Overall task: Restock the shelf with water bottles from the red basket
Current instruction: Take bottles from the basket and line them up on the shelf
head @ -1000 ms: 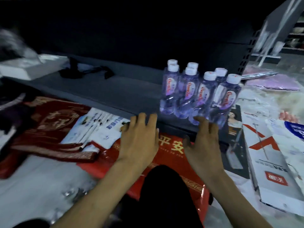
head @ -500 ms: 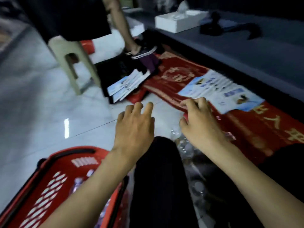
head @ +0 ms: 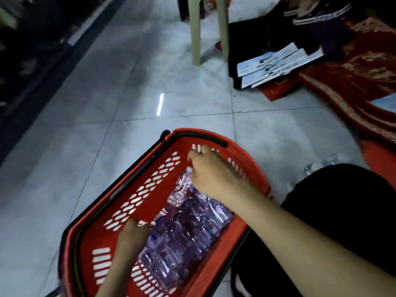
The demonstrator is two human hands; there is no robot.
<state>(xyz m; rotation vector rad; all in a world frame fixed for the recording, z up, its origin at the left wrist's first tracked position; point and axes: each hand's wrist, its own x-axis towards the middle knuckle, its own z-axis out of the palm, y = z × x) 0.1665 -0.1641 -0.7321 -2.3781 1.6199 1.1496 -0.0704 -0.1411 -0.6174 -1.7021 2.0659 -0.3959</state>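
Red basket (head: pixel 90 237) rim (tiled floor (head: pixel 75 146) beyond)

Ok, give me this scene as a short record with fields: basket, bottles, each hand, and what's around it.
basket: red basket standing on the tiled floor
contents: water bottles lying on their sides, packed together
right: right hand at the far end, fingers curled by a bottle's cap; grip unclear
left: left hand inside the near end, fingertips at the bottles; grip unclear
nearby: stool legs, leaflets, red cloth
shelf: not in view
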